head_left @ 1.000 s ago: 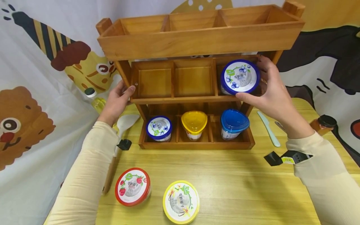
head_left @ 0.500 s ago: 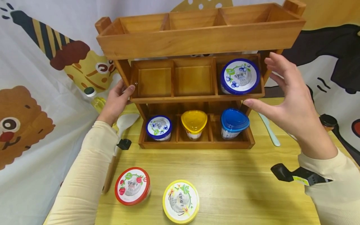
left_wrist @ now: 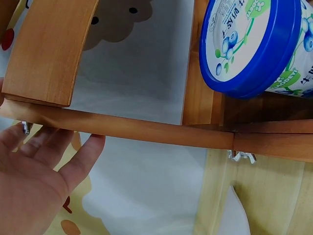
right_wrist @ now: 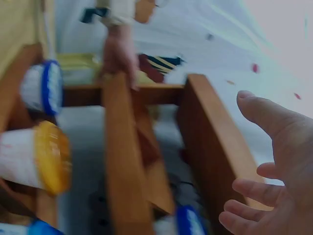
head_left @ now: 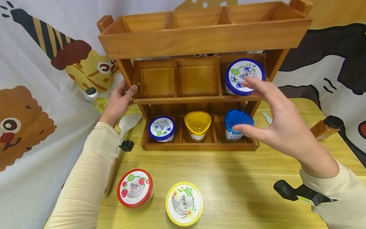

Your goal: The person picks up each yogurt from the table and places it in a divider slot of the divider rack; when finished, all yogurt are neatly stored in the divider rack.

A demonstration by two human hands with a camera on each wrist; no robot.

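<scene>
A three-tier wooden shelf [head_left: 200, 39] stands before me. My left hand [head_left: 118, 103] grips its left side post, the fingers [left_wrist: 83, 161] along one side of the wood. A blueberry tub [head_left: 235, 78] with a dark blue lid sits in the middle tier's right compartment. In front of it my right hand [head_left: 286, 133] hangs with thumb and fingers spread, holding nothing. The bottom tier holds a smaller blueberry tub [head_left: 161, 127], a yellow-lidded cup [head_left: 197, 122] and a blue-lidded cup [head_left: 235, 117]. A strawberry tub [head_left: 135, 188] and a yellow-rimmed tub [head_left: 184, 204] stand nearer me on the table.
A white spoon-like utensil [head_left: 129, 123] and an oil bottle [head_left: 98, 101] lie left of the shelf. To its right are a pale green knife [head_left: 267, 117], partly hidden by my hand, and a dark-capped jar [head_left: 328, 127]. A printed cloth [head_left: 28, 70] hangs behind.
My right hand has let go of the blueberry tub in the middle tier, drawn back to the right, then come leftward in front of it. The left hand stays on the post.
</scene>
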